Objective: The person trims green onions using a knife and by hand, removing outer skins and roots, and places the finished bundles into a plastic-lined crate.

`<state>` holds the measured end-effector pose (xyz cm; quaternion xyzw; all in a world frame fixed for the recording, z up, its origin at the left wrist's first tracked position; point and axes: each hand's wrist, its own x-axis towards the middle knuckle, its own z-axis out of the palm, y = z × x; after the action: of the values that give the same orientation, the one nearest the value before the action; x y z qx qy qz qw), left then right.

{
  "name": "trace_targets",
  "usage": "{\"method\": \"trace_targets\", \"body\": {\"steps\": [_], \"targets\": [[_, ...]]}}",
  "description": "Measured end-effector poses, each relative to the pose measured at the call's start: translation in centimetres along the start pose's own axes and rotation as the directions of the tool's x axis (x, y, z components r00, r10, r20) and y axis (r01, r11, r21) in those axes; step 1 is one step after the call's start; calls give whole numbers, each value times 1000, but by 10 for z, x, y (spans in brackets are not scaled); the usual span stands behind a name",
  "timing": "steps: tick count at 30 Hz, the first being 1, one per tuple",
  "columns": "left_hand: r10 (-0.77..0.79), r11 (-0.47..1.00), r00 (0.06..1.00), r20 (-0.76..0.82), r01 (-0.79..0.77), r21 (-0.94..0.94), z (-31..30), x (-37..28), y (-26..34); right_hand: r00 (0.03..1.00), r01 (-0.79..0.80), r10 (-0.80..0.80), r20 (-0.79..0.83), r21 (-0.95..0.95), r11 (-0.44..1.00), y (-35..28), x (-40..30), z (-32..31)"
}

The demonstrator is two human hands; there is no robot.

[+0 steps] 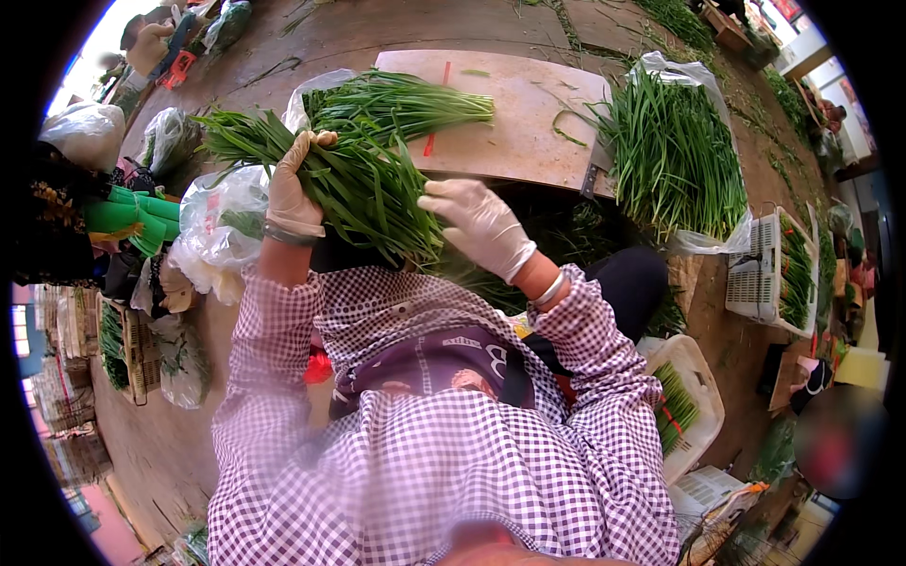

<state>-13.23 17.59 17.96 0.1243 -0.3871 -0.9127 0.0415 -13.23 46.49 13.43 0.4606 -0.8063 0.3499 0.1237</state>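
My left hand (296, 185), in a pale thin glove, is closed around a bundle of long flat green leaves, likely garlic chives (361, 194). The bundle's lower ends hang near my lap. Just right of those ends is my gloved right hand (478, 223), its fingers slightly curled and spread, with no held leaves visible. Beyond the bundle, a pile of the same greens (403, 106) lies on the left part of a low board table (524, 141). At the table's right side, a larger stack of greens (672, 152) rests on clear plastic.
A white plastic crate (754, 269) of greens stands at the right. Closer to me is a pale tub (708, 424) with a red-banded bunch. Clear plastic bags (219, 219) lie at the left. Loose leaves are strewn on the floor, and a dark metal bracket (589, 180) sits on the table's near edge.
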Motion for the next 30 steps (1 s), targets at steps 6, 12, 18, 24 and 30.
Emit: {"method": "trace_targets", "body": {"steps": [6,12,18,24,30], "targets": [[-20,1000,994,108,23,-20,20,-7,3,981,193,-183,67,-458,868,15,-17,43],[-9,1000,1000,-2,9,17,-14,-13,21,976,156,-65,207,-458,875,15,-30,54],[15,1000,973,-231,-10,25,-75,-39,36,962,-68,116,246,-192,979,21,-51,61],[-68,997,963,-263,59,-39,-121,-60,28,786,-218,322,528,-251,943,41,-77,59],[-35,999,938,-345,31,-18,-131,-56,28,465,-229,723,511,-719,656,90,-103,72]]}}
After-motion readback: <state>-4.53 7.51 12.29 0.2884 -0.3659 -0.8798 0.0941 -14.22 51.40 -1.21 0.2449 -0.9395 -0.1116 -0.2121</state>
